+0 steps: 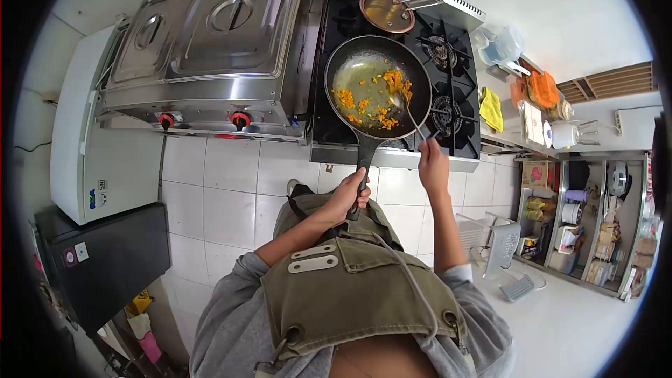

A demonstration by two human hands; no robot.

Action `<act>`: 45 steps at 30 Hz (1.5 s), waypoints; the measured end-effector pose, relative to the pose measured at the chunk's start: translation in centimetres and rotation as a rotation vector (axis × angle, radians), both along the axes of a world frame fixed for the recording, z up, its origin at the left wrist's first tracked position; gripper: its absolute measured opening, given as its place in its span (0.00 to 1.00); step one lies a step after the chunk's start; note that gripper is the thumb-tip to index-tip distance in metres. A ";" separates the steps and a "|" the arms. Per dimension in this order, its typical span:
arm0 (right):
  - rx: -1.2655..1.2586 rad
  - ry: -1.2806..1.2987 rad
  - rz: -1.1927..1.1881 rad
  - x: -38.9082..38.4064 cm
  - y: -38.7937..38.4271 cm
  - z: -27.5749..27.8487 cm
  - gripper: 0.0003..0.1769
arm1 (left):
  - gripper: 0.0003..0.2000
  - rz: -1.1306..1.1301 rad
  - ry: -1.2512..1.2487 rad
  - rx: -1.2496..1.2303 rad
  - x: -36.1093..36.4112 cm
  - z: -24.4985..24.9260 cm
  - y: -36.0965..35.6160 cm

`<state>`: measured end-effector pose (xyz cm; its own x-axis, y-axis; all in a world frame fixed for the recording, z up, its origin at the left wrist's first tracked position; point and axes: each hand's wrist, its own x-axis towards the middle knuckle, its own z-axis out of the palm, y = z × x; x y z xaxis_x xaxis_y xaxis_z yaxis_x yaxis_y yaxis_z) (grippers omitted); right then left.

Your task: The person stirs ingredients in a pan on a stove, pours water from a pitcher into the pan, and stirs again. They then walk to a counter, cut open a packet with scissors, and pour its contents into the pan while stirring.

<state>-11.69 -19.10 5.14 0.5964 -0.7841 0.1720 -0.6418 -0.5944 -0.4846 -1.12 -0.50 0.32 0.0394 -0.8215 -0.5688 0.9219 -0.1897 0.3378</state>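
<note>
Head view shows the left hand (350, 194) closed round the handle of the pan (378, 87), which sits over the front left burner of the stove (458, 108). The right hand (432, 166) pinches the end of a spoon (406, 112) whose bowl rests among the orange food (371, 105) on the pan's right side. A film of oil shines on the bare left part of the pan floor.

Risks, as I judge them: the food lies close to the near and right rim, so a hard push with the spoon could flick bits onto the burner or the floor. A tilt from the handle hand could run hot oil toward that rim and onto the flame. The right forearm crosses the stove's front edge, near the heat. The spoon is gripped only at its tip, so it could twist and slip. A small copper pan (387, 12) stands just behind, its handle pointing right, and a yellow cloth (491, 108) lies beside the right burners.
</note>
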 end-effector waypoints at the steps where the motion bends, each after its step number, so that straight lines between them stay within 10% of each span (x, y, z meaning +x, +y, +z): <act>1: -0.028 0.059 -0.017 -1.0 0.3 -0.4 0.10 | 0.16 -0.002 0.006 0.003 0.0 0.1 -0.1; 11: -0.024 0.293 0.176 5.7 2.7 -0.4 0.11 | 0.16 0.014 -0.003 0.011 -0.8 -0.5 -0.4; 19: -0.172 0.424 -0.301 7.9 -3.6 -0.5 0.11 | 0.17 0.019 -0.046 0.028 -0.9 -0.4 -0.4; 31: -0.113 0.406 -0.002 10.2 -5.7 -2.3 0.12 | 0.17 0.022 -0.023 0.021 -0.9 -0.2 -0.4; 38: 0.683 0.045 0.125 9.7 -8.4 -9.2 0.12 | 0.17 0.024 -0.014 0.008 -0.8 -0.1 -0.4; 42: -0.044 0.340 0.368 9.8 -10.7 -12.3 0.12 | 0.17 0.030 -0.029 0.024 -0.9 -0.1 -0.5; 44: 0.593 0.174 -0.126 11.2 -6.4 -4.7 0.19 | 0.17 0.032 -0.026 0.023 -0.8 -0.5 -0.6; 45: 0.504 0.130 -0.067 11.4 -6.2 -5.7 0.20 | 0.16 0.025 -0.018 0.028 -1.0 -0.6 -0.5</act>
<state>-0.33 -25.26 -0.60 0.5336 -0.7875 -0.3084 -0.7441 -0.2637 -0.6138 -2.14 -1.05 -0.31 0.0701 -0.8036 -0.5910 0.9202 -0.1767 0.3494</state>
